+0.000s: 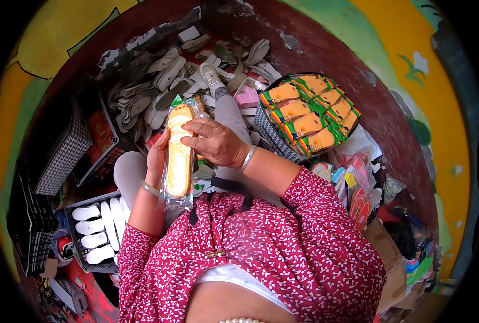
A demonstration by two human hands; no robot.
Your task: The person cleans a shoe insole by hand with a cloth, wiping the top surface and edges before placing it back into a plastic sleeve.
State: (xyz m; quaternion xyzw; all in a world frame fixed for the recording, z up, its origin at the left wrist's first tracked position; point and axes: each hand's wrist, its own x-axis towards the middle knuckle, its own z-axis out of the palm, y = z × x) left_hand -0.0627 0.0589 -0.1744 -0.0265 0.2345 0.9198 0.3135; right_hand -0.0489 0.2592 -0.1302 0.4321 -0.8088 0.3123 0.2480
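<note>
An orange-tan insole (179, 156) in a clear plastic bag stands lengthwise in front of my chest. My left hand (157, 154) grips the bag along its left edge, its fingers partly hidden behind it. My right hand (218, 142) reaches in from the right with its fingers stretched out and apart, the tips resting on the upper part of the package. Green and orange print shows at the bag's top end. On my right, a checked basket (274, 137) is filled with similar packaged orange-tan insoles (294, 110) with green and rainbow print.
Loose grey and white soles (169, 72) lie heaped against the far wall, around my outstretched foot. A dark crate (78, 237) at the left holds white soles. More black and checked crates (64, 151) stand beyond it. Plastic packages (352, 188) and a cardboard box (385, 258) lie at the right.
</note>
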